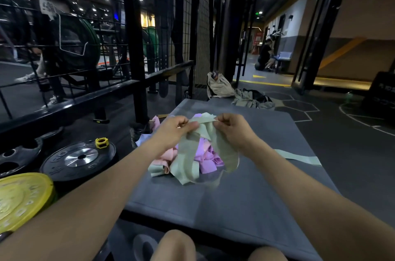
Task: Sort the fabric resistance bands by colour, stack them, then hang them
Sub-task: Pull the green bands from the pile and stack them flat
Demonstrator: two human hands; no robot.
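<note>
**Gym floor, grey mat: green bands in hand over a mixed heap**

Dim gym floor beside a black wire rack; grey mat (245, 207) as work surface.

- Left hand (173, 130) and right hand (233, 128): both pinched closed on the upper edge of the sage-green bands (205, 132), which hang in loops down onto the heap.
- Unsorted heap (192, 158): pink, lilac and green bands tangled together on the mat, directly under the hands.
- One green band (299, 158): laid flat on the mat, to the right, apart from the heap.
- Weight plates (79, 158): on the floor, left of the mat.
- Containers: none holding bands; a beige bag (220, 86) stands beyond the mat, contents not visible.

Risks, as judged: the hanging loops may snag pink or lilac bands and drag them along; possibly several green bands are gripped at once, the overlap making a count unsure. Hanging not yet begun.
</note>
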